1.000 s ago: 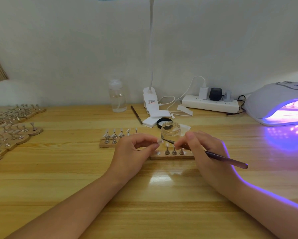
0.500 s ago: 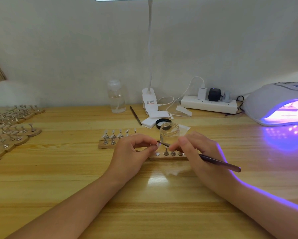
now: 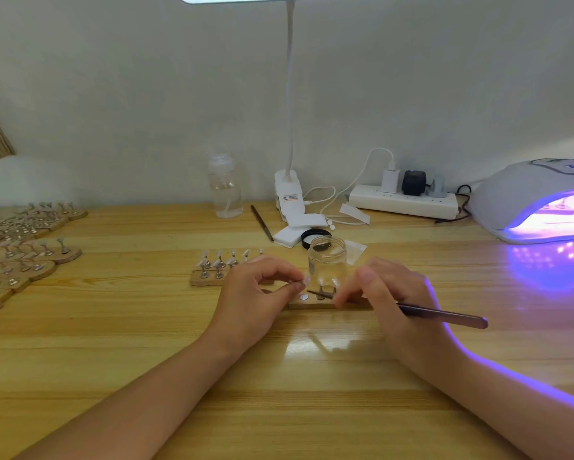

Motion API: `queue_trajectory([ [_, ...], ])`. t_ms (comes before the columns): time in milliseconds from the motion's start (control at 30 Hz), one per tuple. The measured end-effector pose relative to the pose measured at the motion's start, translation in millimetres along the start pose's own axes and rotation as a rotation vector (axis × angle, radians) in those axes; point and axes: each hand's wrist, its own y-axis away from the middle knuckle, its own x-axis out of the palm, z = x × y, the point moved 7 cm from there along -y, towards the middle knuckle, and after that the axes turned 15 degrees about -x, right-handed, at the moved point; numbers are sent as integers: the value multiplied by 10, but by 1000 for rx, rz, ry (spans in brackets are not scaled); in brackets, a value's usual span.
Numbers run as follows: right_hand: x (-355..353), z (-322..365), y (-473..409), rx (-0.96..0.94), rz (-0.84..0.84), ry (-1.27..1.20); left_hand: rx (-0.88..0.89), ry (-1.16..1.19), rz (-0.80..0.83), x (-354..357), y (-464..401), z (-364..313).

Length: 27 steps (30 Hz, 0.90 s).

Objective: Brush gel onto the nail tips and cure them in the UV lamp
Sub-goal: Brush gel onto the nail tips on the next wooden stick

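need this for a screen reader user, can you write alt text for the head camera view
A person's left hand pinches a nail tip while the right hand holds a gel brush pointed at it, over a wooden holder on a wooden table. A clear jar stands just behind, and a UV lamp glows purple at far right.

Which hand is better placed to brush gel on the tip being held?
The right hand. It already grips the brush, whose bristle end points at the nail tip pinched by the left hand over the wooden holder. The left is occupied steadying that tip.
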Motion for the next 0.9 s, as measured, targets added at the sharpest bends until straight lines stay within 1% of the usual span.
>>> queue_trajectory([
  [67, 1, -8, -18, 15, 0, 31, -2, 0, -2, -1, 2, 0],
  [200, 53, -23, -15, 7, 54, 64, 0, -16, -7, -4, 4, -9],
  [367, 9, 5, -7, -29, 2, 33, -12, -10, -6, -3, 8, -6],
  [500, 46, 7, -31, -23, 51, 100, -27, -5, 1, 1, 5, -1],
  [633, 17, 6, 5, -22, 9, 19, -38, -2, -5, -1, 8, -10],
  [700, 0, -3, -6, -2, -7, 18, -42, -1, -4, 1, 9, -11],
  [800, 35, -14, -31, 20, 43, 72, -59, 19, 4, 6, 10, -6],
  [900, 43, -16, -4, 14, 44, 34, -73, 28, 5, 4, 9, 2],
])
